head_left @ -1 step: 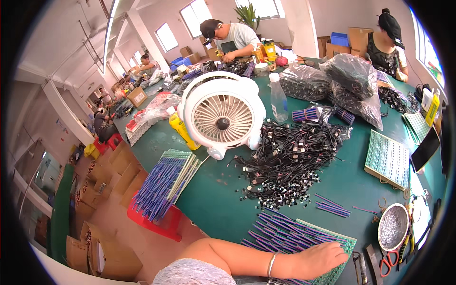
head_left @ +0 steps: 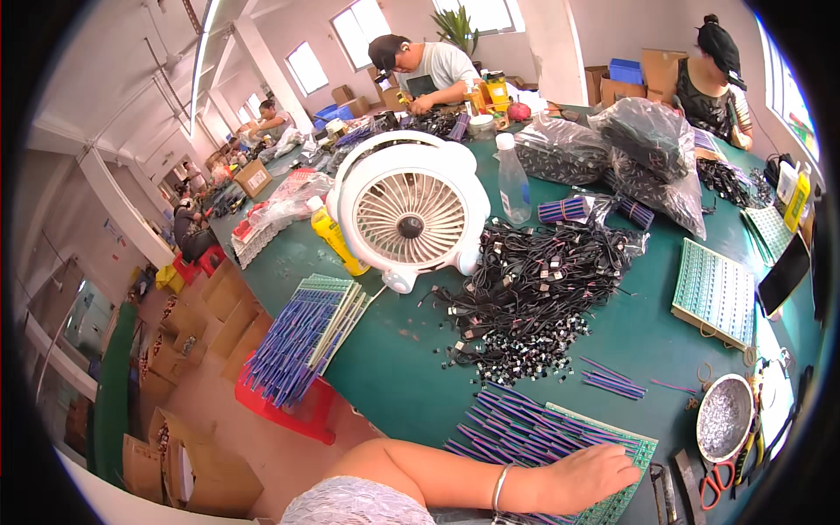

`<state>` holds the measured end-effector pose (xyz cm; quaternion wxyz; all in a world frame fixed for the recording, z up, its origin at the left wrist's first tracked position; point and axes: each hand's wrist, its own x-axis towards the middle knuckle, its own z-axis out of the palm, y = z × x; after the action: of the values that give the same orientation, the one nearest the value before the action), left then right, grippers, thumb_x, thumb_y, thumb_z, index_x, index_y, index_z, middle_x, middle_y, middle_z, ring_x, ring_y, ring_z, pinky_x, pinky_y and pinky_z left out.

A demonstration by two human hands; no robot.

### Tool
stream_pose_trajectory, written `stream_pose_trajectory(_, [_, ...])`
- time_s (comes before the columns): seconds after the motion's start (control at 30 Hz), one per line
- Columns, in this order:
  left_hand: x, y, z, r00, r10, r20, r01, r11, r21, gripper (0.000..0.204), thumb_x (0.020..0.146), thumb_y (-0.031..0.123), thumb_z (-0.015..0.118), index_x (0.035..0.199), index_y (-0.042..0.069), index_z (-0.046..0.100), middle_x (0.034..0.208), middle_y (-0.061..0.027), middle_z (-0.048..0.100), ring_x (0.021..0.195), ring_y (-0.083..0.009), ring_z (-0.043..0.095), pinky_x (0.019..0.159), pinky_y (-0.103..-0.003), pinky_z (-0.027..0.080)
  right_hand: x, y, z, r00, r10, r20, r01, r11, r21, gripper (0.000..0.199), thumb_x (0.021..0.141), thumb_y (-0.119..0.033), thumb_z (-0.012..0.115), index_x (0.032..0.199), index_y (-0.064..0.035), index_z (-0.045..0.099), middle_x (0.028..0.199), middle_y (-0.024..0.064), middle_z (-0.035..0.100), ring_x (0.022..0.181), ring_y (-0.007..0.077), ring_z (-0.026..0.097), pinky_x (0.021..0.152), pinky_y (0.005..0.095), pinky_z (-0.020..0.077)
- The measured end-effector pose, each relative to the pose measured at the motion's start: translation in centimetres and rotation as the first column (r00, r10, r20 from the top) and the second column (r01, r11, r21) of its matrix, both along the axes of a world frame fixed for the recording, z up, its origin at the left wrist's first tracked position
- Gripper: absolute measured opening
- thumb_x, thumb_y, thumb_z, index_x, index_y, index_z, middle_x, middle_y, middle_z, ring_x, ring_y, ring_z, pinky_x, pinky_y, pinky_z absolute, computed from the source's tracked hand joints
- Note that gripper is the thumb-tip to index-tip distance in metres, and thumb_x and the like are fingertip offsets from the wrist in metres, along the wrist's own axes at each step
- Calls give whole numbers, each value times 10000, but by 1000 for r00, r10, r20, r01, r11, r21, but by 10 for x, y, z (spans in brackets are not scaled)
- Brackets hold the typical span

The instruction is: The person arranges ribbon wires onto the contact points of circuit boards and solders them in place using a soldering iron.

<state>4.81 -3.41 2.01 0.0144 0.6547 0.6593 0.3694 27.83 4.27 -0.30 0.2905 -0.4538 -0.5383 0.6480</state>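
Note:
My left hand (head_left: 597,479), with a metal bangle on its wrist, lies over the near right part of a green circuit-board panel (head_left: 646,448). Its fingers are curled closed near the panel's right side; what they hold, if anything, is hidden beneath them. Rows of short purple-and-blue wires (head_left: 516,426) lie across the panel and stick out past its left side. A few loose wires (head_left: 612,381) of the same kind sit just beyond it. Past those spreads a heap of black cables (head_left: 542,280) with small connectors. My right hand is out of view.
A white fan (head_left: 409,226) stands left of the cables, near a yellow bottle (head_left: 332,234) and a clear bottle (head_left: 513,182). Wired panels (head_left: 306,337) overhang the table's left edge above a red stool (head_left: 319,418). At right are a metal bowl (head_left: 724,418), scissors (head_left: 716,483) and stacked panels (head_left: 715,293).

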Motion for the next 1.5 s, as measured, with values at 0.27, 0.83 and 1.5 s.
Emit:
stream_pose_trajectory(0.27, [-1, -2, 5, 960, 4, -281, -25, 997, -69, 40, 727, 118, 487, 740, 84, 472, 680, -22, 474, 681, -183, 501, 648, -307, 396, 4, 0, -10, 999, -21, -30, 20, 999, -25, 133, 838, -48, 542, 928, 45, 571, 840, 111, 586, 723, 183, 518, 625, 311, 442])
stream_pose_trajectory(0.83, [7, -1, -28, 998, -2, -60, -1, 999, -41, 80, 699, 103, 502, 692, 33, 464, 825, -100, 444, 800, -240, 481, 716, -329, 428, 27, -1, -19, 993, -63, -96, 56, 996, -72, 149, 845, -64, 537, 940, 45, 576, 831, 114, 588, 701, 174, 514, 613, 307, 441])
stream_pose_trajectory(1.5, [-10, 8, -6, 993, -100, -64, 88, 982, -168, 188, 651, 17, 636, 835, 52, 622, 754, -56, 528, 639, -209, 553, 530, -317, 462, 55, -22, 12, 970, 148, 195, -204, 929, 310, 451, 754, -56, 654, 1148, 34, 455, 1003, 142, 571, 848, 207, 570, 737, 323, 461])
